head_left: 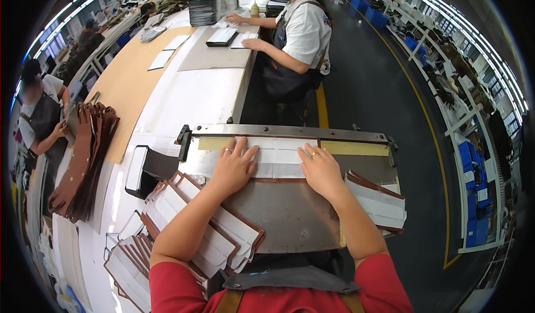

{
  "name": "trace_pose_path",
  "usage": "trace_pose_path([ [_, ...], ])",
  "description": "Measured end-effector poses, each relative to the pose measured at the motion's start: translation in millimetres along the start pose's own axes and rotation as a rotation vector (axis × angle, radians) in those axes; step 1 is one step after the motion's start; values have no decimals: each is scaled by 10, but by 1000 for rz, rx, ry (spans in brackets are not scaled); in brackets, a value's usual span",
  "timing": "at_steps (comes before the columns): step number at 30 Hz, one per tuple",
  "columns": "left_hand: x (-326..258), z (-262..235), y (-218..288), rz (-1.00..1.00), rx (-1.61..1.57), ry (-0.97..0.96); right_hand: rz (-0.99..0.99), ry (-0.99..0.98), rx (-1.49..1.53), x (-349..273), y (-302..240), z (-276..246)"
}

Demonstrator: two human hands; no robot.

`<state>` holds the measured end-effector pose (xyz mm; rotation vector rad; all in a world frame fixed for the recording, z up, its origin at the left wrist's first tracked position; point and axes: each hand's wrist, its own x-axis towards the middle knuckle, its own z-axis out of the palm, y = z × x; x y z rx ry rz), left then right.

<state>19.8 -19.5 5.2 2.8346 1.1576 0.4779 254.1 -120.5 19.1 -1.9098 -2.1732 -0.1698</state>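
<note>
A white panel with thin brown edging (277,156) lies flat on a grey metal plate (290,212), its far edge along a raised metal bar (290,130). My left hand (235,165) rests on the panel's left part, palm down with fingers spread. On the right end of the panel, my right hand (320,171) also lies palm down, its fingers stretched toward the bar. Neither hand grips anything. A yellow strip (356,148) runs beside the bar to the right.
Brown-edged white panels lie in a fanned pile (220,232) left of the plate and in a smaller stack (379,206) at right. Brown leather pieces (83,157) stand on the left table. One co-worker (304,40) sits ahead; another person (44,112) stands at far left.
</note>
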Motion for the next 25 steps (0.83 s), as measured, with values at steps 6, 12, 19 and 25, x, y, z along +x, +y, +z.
trace_pose_path([
  [6, -23, -73, 46, 17, 21, 38, 0, 14, -28, -6, -22, -2],
  [12, -33, -93, 60, 43, 40, 94, 30, -26, -68, 8, -60, -18],
  [19, -54, -124, 39, 62, 0, 81, -9, 45, -25, -21, -31, 47],
  [25, -49, -241, -43, 16, -94, -105, 59, -176, 24, -59, -146, -124],
])
